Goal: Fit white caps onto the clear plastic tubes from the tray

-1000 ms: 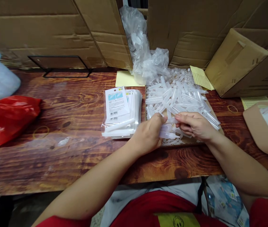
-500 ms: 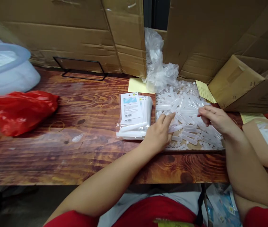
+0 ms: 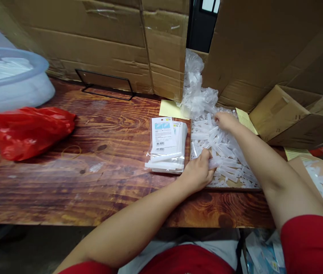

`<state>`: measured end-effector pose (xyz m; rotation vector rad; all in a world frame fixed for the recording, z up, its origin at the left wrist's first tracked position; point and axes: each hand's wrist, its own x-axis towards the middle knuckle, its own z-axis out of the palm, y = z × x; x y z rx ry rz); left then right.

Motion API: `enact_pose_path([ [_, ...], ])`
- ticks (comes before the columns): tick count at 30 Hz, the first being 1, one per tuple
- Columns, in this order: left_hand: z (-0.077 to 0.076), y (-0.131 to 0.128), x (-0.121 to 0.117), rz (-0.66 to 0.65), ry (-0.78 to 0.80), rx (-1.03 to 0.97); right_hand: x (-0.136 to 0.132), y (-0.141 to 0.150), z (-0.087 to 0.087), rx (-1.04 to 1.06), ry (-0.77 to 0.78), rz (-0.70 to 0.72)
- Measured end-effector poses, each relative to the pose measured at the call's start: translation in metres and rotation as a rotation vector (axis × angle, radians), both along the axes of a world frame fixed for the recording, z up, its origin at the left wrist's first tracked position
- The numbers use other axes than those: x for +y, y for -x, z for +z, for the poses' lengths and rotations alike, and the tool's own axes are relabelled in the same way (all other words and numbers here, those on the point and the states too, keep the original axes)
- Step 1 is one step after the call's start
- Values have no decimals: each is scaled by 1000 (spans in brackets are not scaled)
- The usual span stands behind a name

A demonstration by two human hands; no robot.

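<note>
My left hand (image 3: 199, 171) is closed around a translucent plastic tube (image 3: 214, 163) over the near left part of a shallow cardboard tray (image 3: 235, 189). Many similar translucent plastic pieces (image 3: 226, 161) lie heaped in that tray. Farther back, my right hand (image 3: 226, 121) reaches down among small clear pieces at the tray's rear, its fingertips drawn together. Whatever is between those fingertips is too small or hidden to make out. Left of the tray lies a stack of clear packets with printed cards (image 3: 164, 142), close to my left hand.
A red plastic bag (image 3: 32, 131) and a pale tub (image 3: 13, 87) of white pieces stand at left. A black wire stand (image 3: 107, 84) sits before the cardboard wall. Crumpled clear plastic (image 3: 197, 95) rises behind the tray. An open carton (image 3: 278, 114) and a tan container (image 3: 304, 179) stand right.
My right hand has moved from the tray's right side to its back, reaching in among the small pieces. My left hand stays near the front left with a tube. The view has shifted slightly.
</note>
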<state>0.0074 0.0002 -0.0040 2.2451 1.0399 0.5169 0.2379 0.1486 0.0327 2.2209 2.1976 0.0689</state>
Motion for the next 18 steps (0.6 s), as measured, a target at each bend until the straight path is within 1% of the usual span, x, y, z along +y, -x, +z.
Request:
enact_pose_path([
  [3, -1, 1, 1, -18, -8, -13, 15, 5, -8, 0, 54, -51],
  [5, -1, 1, 1, -18, -11, 2, 19, 6, -8, 17, 51, -67],
  [7, -1, 1, 0, -7, -8, 27, 17, 4, -4, 45, 17, -64],
  [9, 1, 1, 0, 18, -2, 54, 7, 1, 5, 80, -41, -50],
  [11, 2, 0, -1, 39, 6, 76, -13, 0, 15, 120, -106, -22],
  [13, 4, 0, -1, 52, 12, 87, -47, 4, 25, 219, -172, 42],
  [14, 4, 0, -1, 57, 16, 89, -67, 7, 28, 434, -242, 120],
  [15, 5, 0, -1, 58, 18, 90, -89, 11, 32, 642, -283, 207],
  [16, 5, 0, -1, 60, 19, 91, -111, 17, 34, 797, -296, 278],
  [17, 5, 0, -1, 60, 17, 92, -132, 23, 35, 894, -314, 329],
  [18, 5, -1, -1, 61, 13, 93, -151, 29, 36, 948, -333, 379],
])
